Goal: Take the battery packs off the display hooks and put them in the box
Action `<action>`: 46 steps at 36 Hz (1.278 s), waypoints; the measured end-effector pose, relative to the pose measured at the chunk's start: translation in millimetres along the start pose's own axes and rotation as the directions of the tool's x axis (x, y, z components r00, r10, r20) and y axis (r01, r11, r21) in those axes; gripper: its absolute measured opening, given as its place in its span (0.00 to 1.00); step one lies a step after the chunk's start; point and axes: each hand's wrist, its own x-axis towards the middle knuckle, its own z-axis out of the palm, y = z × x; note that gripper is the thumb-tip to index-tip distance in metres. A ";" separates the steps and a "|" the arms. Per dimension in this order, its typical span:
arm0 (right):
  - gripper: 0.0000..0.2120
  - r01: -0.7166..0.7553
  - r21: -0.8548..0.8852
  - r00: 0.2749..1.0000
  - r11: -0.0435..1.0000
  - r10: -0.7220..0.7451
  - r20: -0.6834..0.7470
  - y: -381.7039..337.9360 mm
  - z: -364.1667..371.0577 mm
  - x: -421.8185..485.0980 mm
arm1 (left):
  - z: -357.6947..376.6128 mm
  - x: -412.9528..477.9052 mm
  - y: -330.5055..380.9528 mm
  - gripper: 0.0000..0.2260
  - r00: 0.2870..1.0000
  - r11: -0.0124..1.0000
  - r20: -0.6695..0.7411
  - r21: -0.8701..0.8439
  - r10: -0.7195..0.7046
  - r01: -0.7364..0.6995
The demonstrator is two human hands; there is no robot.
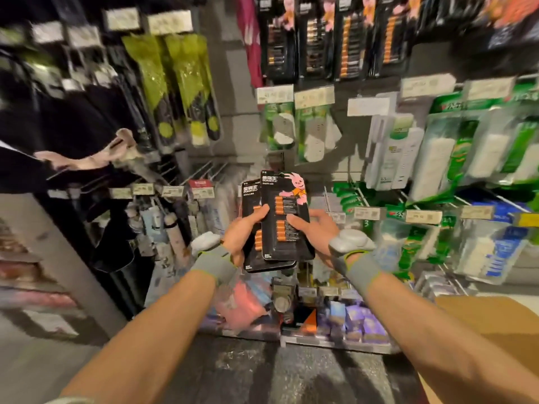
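Now battery packs (284, 217) between left hand (243, 231) and right hand (316, 231).

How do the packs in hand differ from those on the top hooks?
The held packs sit low, gripped by the left hand and right hand; the hanging packs are high up, untouched. The held packs overlap in a stack; the hanging packs hang side by side. Both have black cards, orange cells and a pink rabbit.

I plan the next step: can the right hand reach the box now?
Probably yes: the box sits low to the right, nothing shows between them, though the right hand grips the packs.
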 end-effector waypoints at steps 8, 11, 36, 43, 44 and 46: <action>0.20 0.170 -0.001 0.985 0.985 -0.170 0.018 -77.4 20.2 36.4 | -0.4 -9.8 91.7 0.12 0.991 0.983 -0.060 -0.133 0.116 -0.123; 0.14 0.232 -0.039 0.973 0.972 -0.231 0.011 -106.2 16.7 52.0 | -0.6 9.2 119.5 0.13 0.984 0.985 -0.111 -0.087 0.142 -0.152; 0.23 0.446 -0.202 0.895 0.872 -0.436 0.097 -228.6 -51.2 147.0 | 61.3 86.6 244.9 0.23 0.680 0.803 -0.436 0.409 0.589 -0.433; 0.24 0.494 -0.227 0.869 0.839 -0.489 0.081 -247.0 -49.4 171.4 | 56.1 99.5 270.1 0.20 0.603 0.766 -0.474 0.443 0.642 -0.467; 0.22 0.500 -0.219 0.865 0.838 -0.496 0.077 -251.5 -46.8 177.5 | 53.2 101.8 274.5 0.20 0.604 0.767 -0.475 0.440 0.641 -0.468; 0.20 0.508 -0.212 0.859 0.835 -0.508 0.057 -259.2 -46.3 182.3 | 49.1 104.7 280.5 0.17 0.605 0.762 -0.467 0.447 0.645 -0.468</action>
